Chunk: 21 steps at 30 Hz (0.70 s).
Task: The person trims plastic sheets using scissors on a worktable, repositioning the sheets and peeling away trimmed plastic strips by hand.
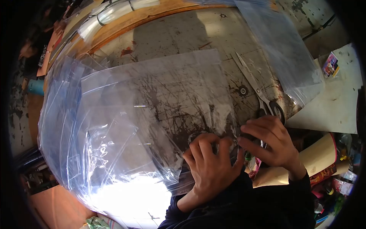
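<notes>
A clear plastic sheet (183, 80) lies over the scratched tabletop, and its near right edge is between my hands. My left hand (211, 164) rests on that edge with bent fingers, thumb pointing toward the other hand. Just to the right, my right hand (270, 143) has its thumb and fingertips pinched at the sheet's edge. Scissors (257, 89) with dark handles lie beyond my right hand, the blades pointing away. More clear plastic (65, 126) is heaped on the left, with strong glare at its near end.
Another long plastic piece (284, 49) hangs across the far right edge. A white board (335, 95) and cardboard rolls (316, 154) stand at the right, above mixed clutter. Bundled plastic (118, 13) lies along the far edge. Part of another person (28, 49) shows dimly at far left.
</notes>
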Available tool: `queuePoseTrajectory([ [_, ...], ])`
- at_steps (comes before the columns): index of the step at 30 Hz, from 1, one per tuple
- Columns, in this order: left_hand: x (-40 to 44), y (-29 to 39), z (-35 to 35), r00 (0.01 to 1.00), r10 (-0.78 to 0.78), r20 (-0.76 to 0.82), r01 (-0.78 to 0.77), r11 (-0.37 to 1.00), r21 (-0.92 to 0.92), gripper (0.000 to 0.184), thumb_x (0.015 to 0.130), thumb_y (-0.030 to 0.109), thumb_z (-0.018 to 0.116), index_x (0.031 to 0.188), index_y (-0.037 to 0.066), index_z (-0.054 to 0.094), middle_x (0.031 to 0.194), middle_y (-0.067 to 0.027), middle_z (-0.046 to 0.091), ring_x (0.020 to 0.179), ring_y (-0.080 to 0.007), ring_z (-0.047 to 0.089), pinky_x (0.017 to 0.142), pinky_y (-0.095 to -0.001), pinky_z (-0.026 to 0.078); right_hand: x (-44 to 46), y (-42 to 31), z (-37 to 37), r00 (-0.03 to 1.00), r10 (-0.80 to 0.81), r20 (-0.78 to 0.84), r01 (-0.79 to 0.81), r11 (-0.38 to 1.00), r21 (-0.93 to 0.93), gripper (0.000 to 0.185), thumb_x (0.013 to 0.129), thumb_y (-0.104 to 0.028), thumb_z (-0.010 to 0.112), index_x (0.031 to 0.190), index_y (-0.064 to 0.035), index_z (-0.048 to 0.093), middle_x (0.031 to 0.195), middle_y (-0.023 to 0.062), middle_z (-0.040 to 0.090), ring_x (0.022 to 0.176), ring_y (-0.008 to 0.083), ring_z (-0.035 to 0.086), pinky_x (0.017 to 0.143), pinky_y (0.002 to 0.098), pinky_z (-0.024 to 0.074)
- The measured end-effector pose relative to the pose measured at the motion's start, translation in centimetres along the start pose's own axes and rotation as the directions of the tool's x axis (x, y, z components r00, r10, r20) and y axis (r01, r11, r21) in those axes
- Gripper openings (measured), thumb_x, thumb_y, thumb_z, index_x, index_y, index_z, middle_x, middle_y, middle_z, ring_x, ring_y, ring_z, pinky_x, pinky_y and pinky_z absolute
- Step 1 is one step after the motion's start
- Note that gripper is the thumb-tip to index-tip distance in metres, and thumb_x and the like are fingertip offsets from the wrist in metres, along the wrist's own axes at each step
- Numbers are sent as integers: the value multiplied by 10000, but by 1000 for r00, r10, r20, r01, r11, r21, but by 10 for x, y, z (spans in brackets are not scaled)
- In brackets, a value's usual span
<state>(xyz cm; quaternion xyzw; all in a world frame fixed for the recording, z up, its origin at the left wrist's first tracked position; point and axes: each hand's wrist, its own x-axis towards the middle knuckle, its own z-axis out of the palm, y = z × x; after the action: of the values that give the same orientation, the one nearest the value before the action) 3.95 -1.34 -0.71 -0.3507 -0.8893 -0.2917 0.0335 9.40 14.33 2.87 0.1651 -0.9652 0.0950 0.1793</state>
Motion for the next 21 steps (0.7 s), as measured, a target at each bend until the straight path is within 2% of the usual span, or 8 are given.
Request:
queuePoseTrajectory([
  [3, 0, 1, 1, 1000, -9, -14, 9, 1000, 3, 306, 607, 307, 734, 773, 109, 570, 918, -95, 418, 845, -258, 434, 716, -399, 312, -1, 4, 5, 993, -111, 49, 116, 988, -106, 140, 708, -136, 613, 841, -105, 645, 947, 17, 607, 931, 171, 579, 788, 318, 461],
  [11, 0, 0, 5, 999, 4, -47, -3, 999, 35, 319, 603, 333, 718, 815, 134, 588, 935, -76, 431, 880, -256, 446, 733, -405, 317, 3, 8, 5, 975, -181, 128, 205, 956, -210, 113, 711, -164, 594, 787, -106, 655, 909, 4, 620, 939, 153, 564, 797, 344, 470],
  [14, 0, 0, 6, 998, -11, -54, 13, 1000, 24, 338, 600, 324, 716, 860, 139, 604, 955, -69, 451, 944, -255, 474, 749, -408, 315, 3, 10, 6, 968, -202, 146, 230, 950, -212, 127, 709, -161, 586, 794, -93, 651, 905, 16, 615, 921, 162, 565, 789, 360, 473],
  [16, 0, -1, 7, 1000, 13, -21, -13, 999, 33, 422, 649, 365, 667, 989, 118, 626, 1087, -84, 506, 1072, -254, 492, 820, -418, 319, 3, 10, 7, 969, -205, 141, 231, 950, -209, 134, 709, -157, 579, 796, -80, 647, 900, 29, 609, 905, 172, 568, 783, 368, 474],
  [17, 1, -1, 7, 1000, 13, -19, -12, 999, 30, 422, 649, 365, 667, 989, 118, 626, 1087, -84, 506, 1072, -254, 492, 820, -418, 319, 5, 8, 8, 982, -137, 132, 160, 970, -181, 144, 702, -137, 579, 805, -51, 632, 892, 58, 596, 886, 197, 567, 773, 371, 476],
  [19, 3, -1, 10, 999, 43, 18, -45, 986, 158, 498, 762, 418, 540, 1124, 80, 598, 1248, -113, 504, 1178, -257, 474, 931, -443, 297, 6, 6, 11, 990, -64, 127, 83, 984, -156, 158, 696, -116, 578, 815, -21, 617, 885, 87, 582, 868, 222, 567, 763, 375, 478],
  [20, 2, -2, 13, 999, 46, 20, -49, 987, 155, 498, 762, 418, 540, 1124, 80, 598, 1248, -113, 504, 1178, -257, 474, 931, -443, 297, 5, 5, 15, 994, 6, 109, 8, 992, -127, 175, 681, -96, 582, 821, 7, 599, 879, 114, 568, 848, 242, 565, 760, 373, 479],
  [21, 2, -3, 17, 997, 69, 31, -74, 974, 214, 516, 807, 424, 463, 1157, 62, 577, 1285, -135, 482, 1194, -276, 465, 968, -458, 274, 5, 4, 19, 993, 78, 91, -69, 993, -98, 196, 666, -75, 586, 827, 36, 581, 873, 140, 554, 829, 263, 563, 756, 372, 481],
])
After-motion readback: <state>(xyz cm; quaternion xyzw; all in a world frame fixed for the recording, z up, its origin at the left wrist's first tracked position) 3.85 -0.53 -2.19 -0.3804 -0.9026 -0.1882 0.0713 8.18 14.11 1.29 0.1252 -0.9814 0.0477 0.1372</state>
